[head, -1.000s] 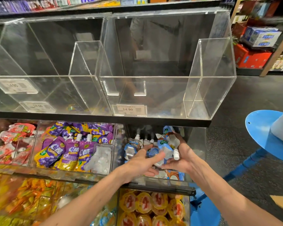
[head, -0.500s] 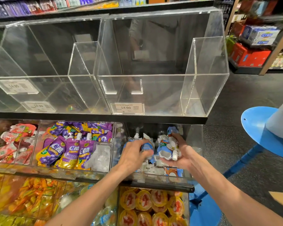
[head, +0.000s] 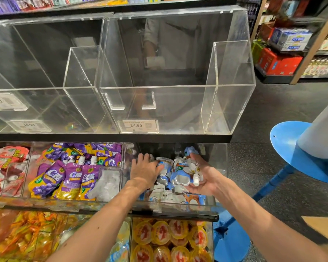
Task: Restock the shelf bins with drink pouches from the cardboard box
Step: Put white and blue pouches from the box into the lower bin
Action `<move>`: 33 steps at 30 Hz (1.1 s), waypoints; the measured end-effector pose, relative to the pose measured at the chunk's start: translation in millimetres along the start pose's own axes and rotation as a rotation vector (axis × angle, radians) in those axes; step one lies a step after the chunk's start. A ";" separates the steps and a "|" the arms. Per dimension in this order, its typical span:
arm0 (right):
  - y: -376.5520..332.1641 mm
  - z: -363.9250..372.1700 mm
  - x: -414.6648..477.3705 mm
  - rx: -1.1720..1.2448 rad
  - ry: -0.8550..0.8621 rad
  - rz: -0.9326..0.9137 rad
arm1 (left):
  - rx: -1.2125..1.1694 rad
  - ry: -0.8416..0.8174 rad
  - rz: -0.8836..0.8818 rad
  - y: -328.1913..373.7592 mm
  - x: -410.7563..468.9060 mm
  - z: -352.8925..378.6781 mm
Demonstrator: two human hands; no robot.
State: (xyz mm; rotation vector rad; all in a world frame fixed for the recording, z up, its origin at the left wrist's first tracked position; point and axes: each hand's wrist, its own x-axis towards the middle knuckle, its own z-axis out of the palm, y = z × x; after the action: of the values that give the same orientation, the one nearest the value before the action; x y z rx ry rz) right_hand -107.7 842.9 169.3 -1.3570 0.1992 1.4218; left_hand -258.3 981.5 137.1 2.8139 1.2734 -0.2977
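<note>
Blue-and-white drink pouches [head: 184, 172] with white caps lie heaped in the right-hand clear bin [head: 178, 207] of the middle shelf. My right hand [head: 203, 178] reaches into that bin and grips a bunch of these pouches from the right side. My left hand [head: 144, 172] lies flat, fingers spread, pressing on the pouches at the bin's left side. A corner of the cardboard box [head: 324, 233] shows at the lower right edge.
Purple grape pouches [head: 72, 176] fill the neighbouring bin, red pouches [head: 6, 167] the one further left. Large bare acrylic bins [head: 176, 108] sit on the shelf above. Jelly cups [head: 170, 237] fill the lowest shelf. A blue stool [head: 295, 148] stands on the right.
My left hand has slid further into the bin and flattened on the pouches. My right hand still grips its bunch, now slightly lower and nearer the front.
</note>
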 end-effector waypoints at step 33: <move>2.7 18.3 -22.5 -2.256 0.329 -0.801 | -0.972 0.043 -0.241 21.0 -1.9 -27.9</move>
State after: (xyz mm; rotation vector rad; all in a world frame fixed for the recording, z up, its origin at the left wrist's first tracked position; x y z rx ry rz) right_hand -126.6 842.5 191.4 -2.6984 -2.0658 0.1472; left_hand -239.4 969.4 163.9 1.8568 1.2775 0.3094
